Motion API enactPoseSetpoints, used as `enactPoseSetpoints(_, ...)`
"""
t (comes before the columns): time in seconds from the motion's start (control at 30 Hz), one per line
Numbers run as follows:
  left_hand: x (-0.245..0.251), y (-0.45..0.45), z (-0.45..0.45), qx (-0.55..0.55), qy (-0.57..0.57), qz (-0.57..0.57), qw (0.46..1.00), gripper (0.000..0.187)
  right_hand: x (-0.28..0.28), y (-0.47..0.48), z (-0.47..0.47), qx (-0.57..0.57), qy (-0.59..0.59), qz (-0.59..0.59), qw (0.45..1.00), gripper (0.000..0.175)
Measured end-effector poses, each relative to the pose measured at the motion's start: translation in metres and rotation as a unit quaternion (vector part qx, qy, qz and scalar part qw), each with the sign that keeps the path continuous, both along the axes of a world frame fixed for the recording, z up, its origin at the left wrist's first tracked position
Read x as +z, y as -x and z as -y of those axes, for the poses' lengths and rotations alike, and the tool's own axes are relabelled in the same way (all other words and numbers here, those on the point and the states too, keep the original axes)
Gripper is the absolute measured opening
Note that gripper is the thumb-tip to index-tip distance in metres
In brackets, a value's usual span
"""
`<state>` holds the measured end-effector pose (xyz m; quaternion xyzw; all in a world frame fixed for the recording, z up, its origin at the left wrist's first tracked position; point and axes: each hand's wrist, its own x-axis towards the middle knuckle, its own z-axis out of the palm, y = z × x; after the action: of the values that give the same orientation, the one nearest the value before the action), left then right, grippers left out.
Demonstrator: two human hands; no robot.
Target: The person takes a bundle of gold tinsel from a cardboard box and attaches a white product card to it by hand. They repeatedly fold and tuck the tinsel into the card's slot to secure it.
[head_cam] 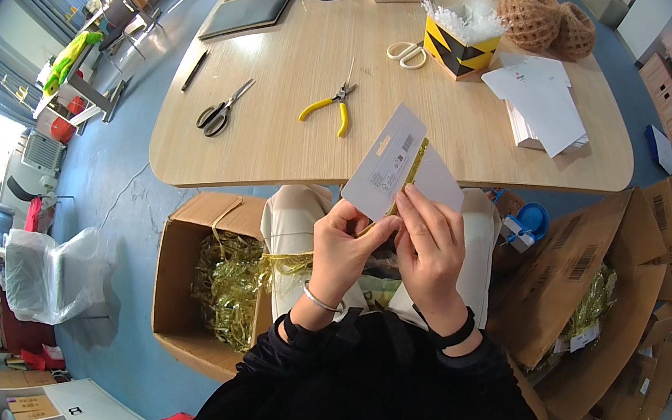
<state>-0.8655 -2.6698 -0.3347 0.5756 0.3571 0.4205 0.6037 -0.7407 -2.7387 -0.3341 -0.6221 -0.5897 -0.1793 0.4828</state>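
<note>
My left hand (348,238) grips the lower end of a folded white card (383,161) that bears printing and has a hang slot. A strip of gold tinsel ribbon (416,163) runs along the card's fold. The fingers of my right hand (432,245) press on the ribbon and the card's other flap. More gold ribbon trails from near my left wrist across my lap into an open cardboard box (175,277) of gold tinsel. Whether the card's lower end is pinched by both thumbs is partly hidden.
On the wooden table (266,153) lie yellow-handled pliers (341,112), black scissors (219,115), a pen (194,70), white-handled scissors (408,54) and a stack of white cards (540,104). A yellow-black box (461,45) and twine balls (531,17) stand behind. Cardboard boxes (564,266) flank my right.
</note>
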Motion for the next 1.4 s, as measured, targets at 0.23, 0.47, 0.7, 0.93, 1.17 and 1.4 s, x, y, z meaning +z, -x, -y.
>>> enactPoseSetpoints(0.23,0.014,0.003,0.008,0.009,-0.125,-0.053,0.991,0.021,0.008,0.001,0.010,-0.004,0.012,-0.020,1.000,0.054)
enactPoseSetpoints(0.47,0.027,0.005,0.018,0.012,-0.136,-0.088,0.987,0.017,0.012,0.003,0.014,-0.010,0.019,-0.035,0.999,0.061)
enactPoseSetpoints(0.7,0.026,0.004,0.021,0.033,-0.198,-0.088,0.976,0.013,0.012,0.005,0.015,-0.013,0.013,-0.048,0.999,0.064)
enactPoseSetpoints(0.93,0.028,0.002,0.023,0.019,-0.137,-0.058,0.989,0.010,0.015,0.004,0.017,0.023,0.023,-0.127,0.991,0.056)
enactPoseSetpoints(1.17,0.026,0.019,-0.001,-0.048,-0.127,-0.128,0.982,0.010,0.014,-0.023,0.027,0.140,0.116,-0.452,0.873,0.021)
enactPoseSetpoints(1.4,0.015,0.044,-0.018,-0.087,-0.072,-0.130,0.985,0.014,-0.004,-0.063,0.037,0.181,0.125,-0.658,0.720,0.021)
